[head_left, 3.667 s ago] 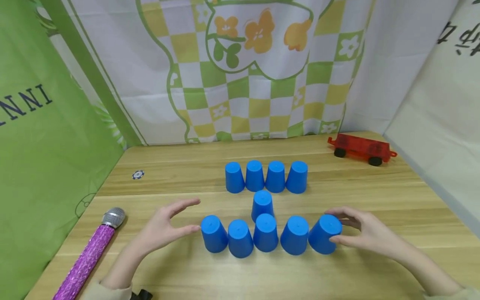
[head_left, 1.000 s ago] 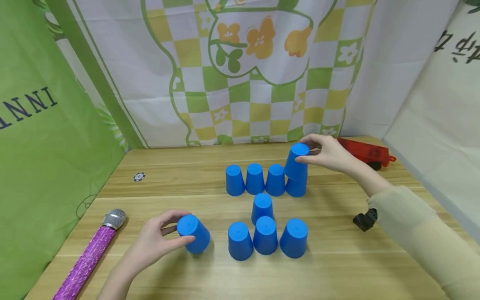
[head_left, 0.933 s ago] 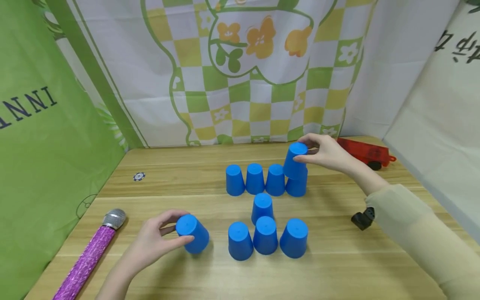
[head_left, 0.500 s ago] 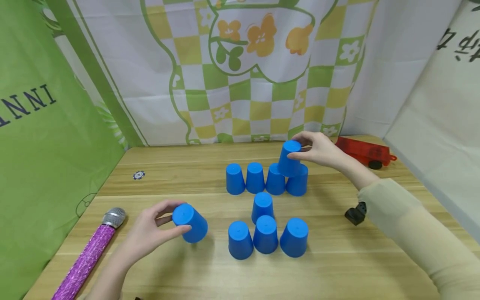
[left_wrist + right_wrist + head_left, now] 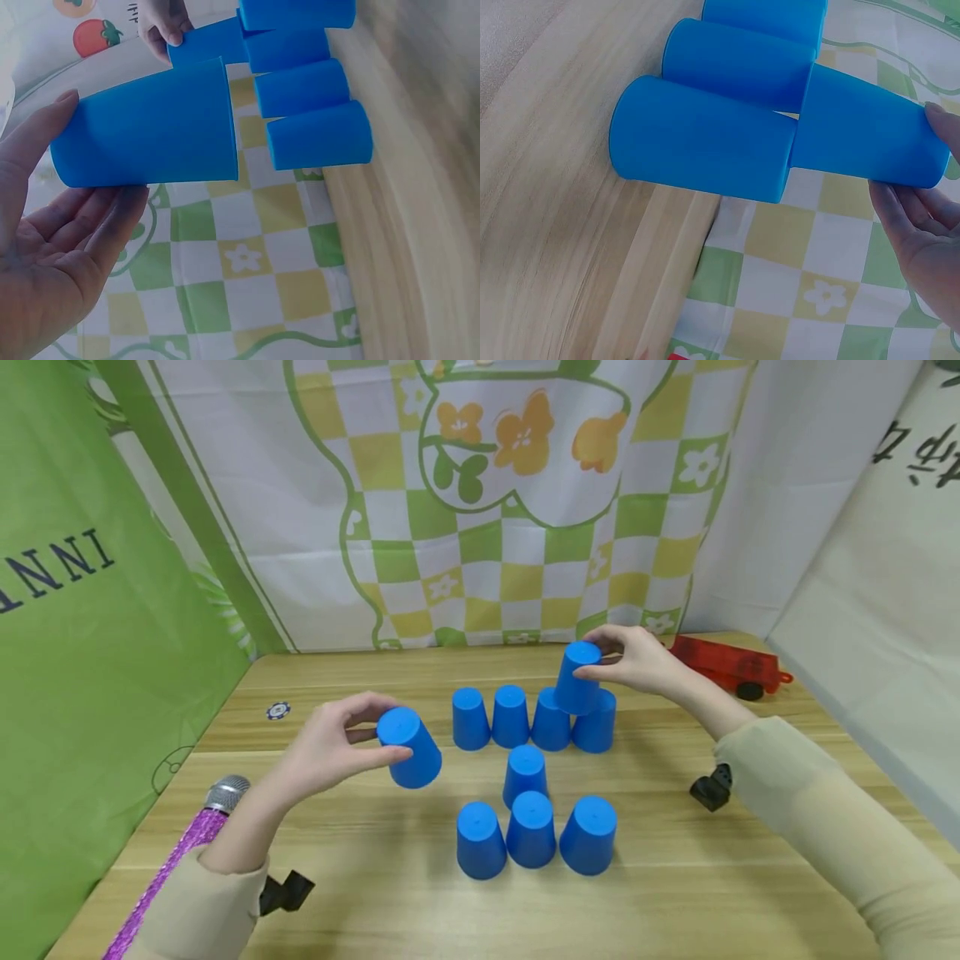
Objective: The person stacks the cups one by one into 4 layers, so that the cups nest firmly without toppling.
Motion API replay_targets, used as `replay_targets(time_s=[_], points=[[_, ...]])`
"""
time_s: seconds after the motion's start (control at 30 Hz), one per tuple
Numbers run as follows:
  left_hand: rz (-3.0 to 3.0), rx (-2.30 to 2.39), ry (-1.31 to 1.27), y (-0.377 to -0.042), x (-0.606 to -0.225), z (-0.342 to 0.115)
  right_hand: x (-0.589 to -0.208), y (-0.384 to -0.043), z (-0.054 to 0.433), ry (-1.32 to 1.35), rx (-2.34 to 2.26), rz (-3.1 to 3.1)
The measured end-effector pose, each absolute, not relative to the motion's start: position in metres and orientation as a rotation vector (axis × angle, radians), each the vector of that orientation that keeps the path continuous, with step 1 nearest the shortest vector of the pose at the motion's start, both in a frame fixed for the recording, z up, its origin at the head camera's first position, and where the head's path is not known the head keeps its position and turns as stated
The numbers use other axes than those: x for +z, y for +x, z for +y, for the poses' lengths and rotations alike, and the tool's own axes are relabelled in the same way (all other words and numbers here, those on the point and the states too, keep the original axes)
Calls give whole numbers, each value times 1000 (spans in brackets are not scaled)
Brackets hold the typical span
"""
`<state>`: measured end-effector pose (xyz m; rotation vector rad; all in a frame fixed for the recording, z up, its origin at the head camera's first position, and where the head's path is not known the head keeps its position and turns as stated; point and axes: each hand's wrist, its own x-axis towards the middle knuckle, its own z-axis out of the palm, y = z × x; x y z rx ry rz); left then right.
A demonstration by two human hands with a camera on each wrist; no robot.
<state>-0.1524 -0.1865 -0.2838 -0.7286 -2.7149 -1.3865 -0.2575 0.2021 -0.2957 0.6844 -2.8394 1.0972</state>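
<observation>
My left hand (image 5: 337, 747) pinches an upside-down blue plastic cup (image 5: 410, 750) between thumb and fingers, in the air left of the back row and slightly tilted. My right hand (image 5: 633, 660) grips another upside-down blue cup (image 5: 577, 679) by its upper part. That cup rests across the tops of the two rightmost cups of the back row, as the right wrist view shows. The back row includes a left-end cup (image 5: 470, 720) and a right-end cup (image 5: 596, 722). In front of it stand a lone cup (image 5: 525, 774) and a front row of three cups (image 5: 532, 831).
A purple glittery microphone (image 5: 168, 868) lies at the left of the wooden table (image 5: 390, 910). A poker chip (image 5: 278, 710) is at the back left, and a red toy wagon (image 5: 723, 664) at the back right, partly behind the right arm. Fabric curtains enclose the table.
Both end cups of the front row have been picked up. The right hand's cup moved left onto the back row's two right cups. My left hand lifted its cup and carried it toward the back.
</observation>
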Motion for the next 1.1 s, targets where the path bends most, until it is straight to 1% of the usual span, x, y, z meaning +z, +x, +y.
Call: replay_targets(time_s=[0.33,0.6,0.87,1.1], points=[[-2748,-1397,-787,-205,-263,-162,-297,-259,202,691,1111,-2834],[-2803,-1392,-794,-249,-265,-137,-297,-259,202,697,1118,-2835],[-2832,-1325,-778,-270,-273,-121,-290,-256,205,716,1110,-2840],[-2829,-1324,-772,-283,-281,-113,-278,-243,218,680,1147,-2804]])
